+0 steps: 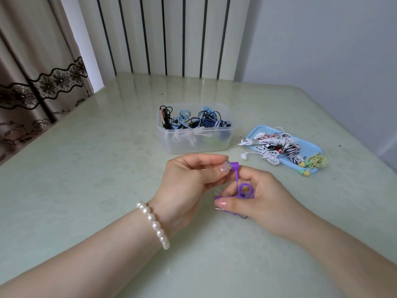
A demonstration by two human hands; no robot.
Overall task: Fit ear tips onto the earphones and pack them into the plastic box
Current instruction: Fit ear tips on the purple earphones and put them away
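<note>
Both hands' grip pinching purple earphone [235, 166], before plastic box [194, 140] and blue tray [309, 145].

Bare surface [86, 168] lies left; ahead the plastic box [194, 139] and blue tray [309, 147] block the way.

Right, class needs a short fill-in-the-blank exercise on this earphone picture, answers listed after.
1. The earphone held between both hands is ____ in colour.
2. The clear plastic box stands to the ____ of the blue tray.
3. The bracelet sits on the ____ wrist.
4. The yellow earphones lie at the tray's ____ end.

Answers: purple; left; left; right
</note>
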